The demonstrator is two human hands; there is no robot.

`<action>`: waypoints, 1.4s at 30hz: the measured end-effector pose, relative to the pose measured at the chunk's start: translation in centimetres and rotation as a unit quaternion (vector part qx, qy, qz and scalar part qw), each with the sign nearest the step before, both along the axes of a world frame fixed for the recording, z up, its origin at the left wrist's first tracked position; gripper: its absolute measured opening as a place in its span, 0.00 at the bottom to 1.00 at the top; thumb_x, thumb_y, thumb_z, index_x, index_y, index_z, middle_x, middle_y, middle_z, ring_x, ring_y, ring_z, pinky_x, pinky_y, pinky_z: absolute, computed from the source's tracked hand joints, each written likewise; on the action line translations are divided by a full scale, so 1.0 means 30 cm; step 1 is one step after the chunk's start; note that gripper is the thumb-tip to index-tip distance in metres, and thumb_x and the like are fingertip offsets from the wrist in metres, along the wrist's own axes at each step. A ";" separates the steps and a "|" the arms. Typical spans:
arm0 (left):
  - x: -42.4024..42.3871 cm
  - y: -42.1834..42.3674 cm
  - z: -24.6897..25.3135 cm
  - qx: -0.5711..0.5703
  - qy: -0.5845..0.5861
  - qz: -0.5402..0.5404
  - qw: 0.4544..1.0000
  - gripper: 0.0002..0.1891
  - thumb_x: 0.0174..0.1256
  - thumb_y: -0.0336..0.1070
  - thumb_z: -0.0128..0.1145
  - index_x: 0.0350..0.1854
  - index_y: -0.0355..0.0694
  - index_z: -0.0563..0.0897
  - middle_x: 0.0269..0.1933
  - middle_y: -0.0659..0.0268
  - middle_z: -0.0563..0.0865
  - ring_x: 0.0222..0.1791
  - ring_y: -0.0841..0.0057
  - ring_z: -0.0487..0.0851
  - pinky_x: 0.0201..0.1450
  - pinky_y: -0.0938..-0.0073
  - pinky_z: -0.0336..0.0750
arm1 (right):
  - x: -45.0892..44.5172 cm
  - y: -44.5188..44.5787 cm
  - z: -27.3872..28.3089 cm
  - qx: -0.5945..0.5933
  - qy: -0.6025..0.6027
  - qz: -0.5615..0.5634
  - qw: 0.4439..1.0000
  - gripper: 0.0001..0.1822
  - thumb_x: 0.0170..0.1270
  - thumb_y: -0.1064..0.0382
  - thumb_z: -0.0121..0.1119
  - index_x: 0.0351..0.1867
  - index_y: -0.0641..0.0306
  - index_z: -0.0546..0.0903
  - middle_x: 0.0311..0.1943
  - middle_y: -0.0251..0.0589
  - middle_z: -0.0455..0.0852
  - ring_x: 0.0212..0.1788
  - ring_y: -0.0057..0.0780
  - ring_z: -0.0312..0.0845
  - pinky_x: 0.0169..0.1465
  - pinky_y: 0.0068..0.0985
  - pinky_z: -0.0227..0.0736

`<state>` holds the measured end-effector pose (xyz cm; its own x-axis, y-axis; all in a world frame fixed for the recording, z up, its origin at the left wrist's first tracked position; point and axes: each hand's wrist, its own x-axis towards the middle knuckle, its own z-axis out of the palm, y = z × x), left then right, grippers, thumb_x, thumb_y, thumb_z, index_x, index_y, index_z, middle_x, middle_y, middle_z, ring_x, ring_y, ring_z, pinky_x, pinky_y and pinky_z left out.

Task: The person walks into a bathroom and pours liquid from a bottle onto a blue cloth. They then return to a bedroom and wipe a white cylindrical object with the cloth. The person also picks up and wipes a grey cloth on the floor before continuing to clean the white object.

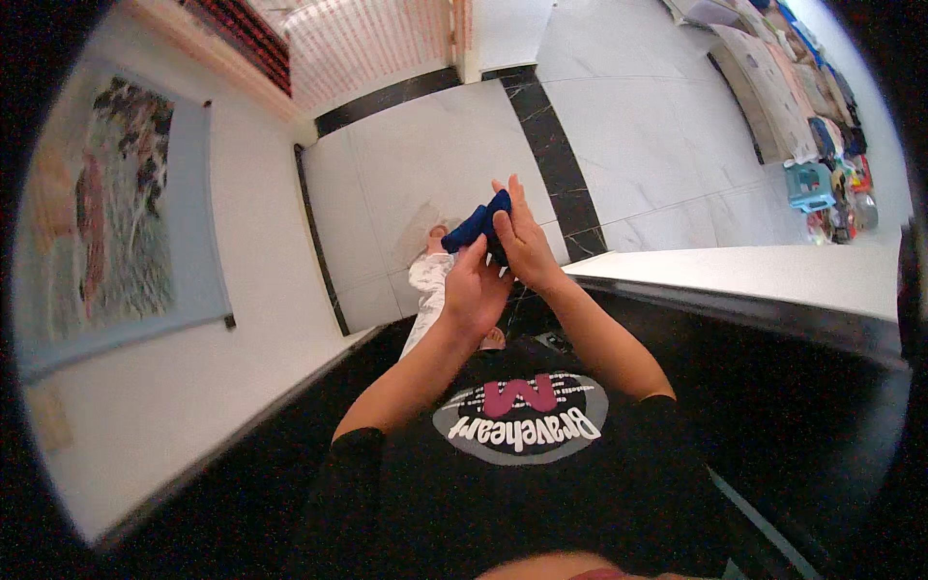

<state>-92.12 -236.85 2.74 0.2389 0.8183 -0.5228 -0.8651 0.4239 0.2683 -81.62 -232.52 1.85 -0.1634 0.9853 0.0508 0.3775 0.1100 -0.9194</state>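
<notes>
A dark blue cloth (465, 229) is held in front of my body, bunched between my two hands. My left hand (471, 290) is under its lower side, with the thumb pointing up along it. Against the cloth's right side lies my right hand (528, 246), its fingers stretched out and its palm turned inward. Part of the cloth is hidden between the palms. Below the hands, a foot (437, 235) in a clear-looking sandal and a white patterned trouser leg (428, 286) show over the floor.
White floor tiles (406, 152) with black marble strips (554, 159) run ahead. A wall hanging (130, 210) is on the left, by a doorway with a striped curtain (370, 51). A white ledge (725, 279) juts in at right. Beyond stand a blue plastic stool (808, 187) and a cloth-covered bed or couch (768, 101).
</notes>
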 end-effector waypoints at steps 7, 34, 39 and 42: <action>0.006 0.483 0.001 0.020 -0.066 -0.083 0.994 0.19 0.75 0.43 0.39 0.63 0.43 0.71 0.64 0.62 0.74 0.64 0.67 0.72 0.67 0.61 0.65 | 0.051 0.352 0.030 0.029 -0.168 0.009 0.985 0.30 0.68 0.58 0.49 0.71 0.57 0.60 0.73 0.51 0.54 0.76 0.53 0.42 0.72 0.53 0.43; 1.105 1.714 -0.003 0.086 0.011 -0.236 0.968 0.14 0.74 0.36 0.46 0.59 0.44 0.70 0.55 0.66 0.79 0.54 0.71 0.78 0.58 0.64 0.73 | 1.104 1.516 0.054 -0.016 0.075 -0.251 0.965 0.29 0.72 0.61 0.47 0.72 0.63 0.55 0.59 0.43 0.75 0.61 0.36 0.68 0.66 0.31 0.60; 1.372 1.976 0.003 0.063 0.030 -0.294 0.953 0.11 0.73 0.38 0.49 0.53 0.43 0.75 0.47 0.68 0.81 0.48 0.74 0.80 0.55 0.68 0.74 | 1.371 1.723 -0.008 0.022 0.080 -0.255 0.963 0.29 0.72 0.59 0.47 0.71 0.64 0.58 0.59 0.44 0.76 0.62 0.38 0.68 0.67 0.34 0.57; 1.544 2.115 -0.008 0.082 -0.011 -0.328 0.941 0.17 0.75 0.41 0.47 0.60 0.38 0.71 0.55 0.66 0.79 0.54 0.74 0.78 0.60 0.69 0.70 | 1.613 1.882 -0.002 -0.120 0.247 -0.358 0.892 0.28 0.75 0.46 0.43 0.68 0.59 0.63 0.51 0.39 0.78 0.51 0.29 0.73 0.58 0.31 0.69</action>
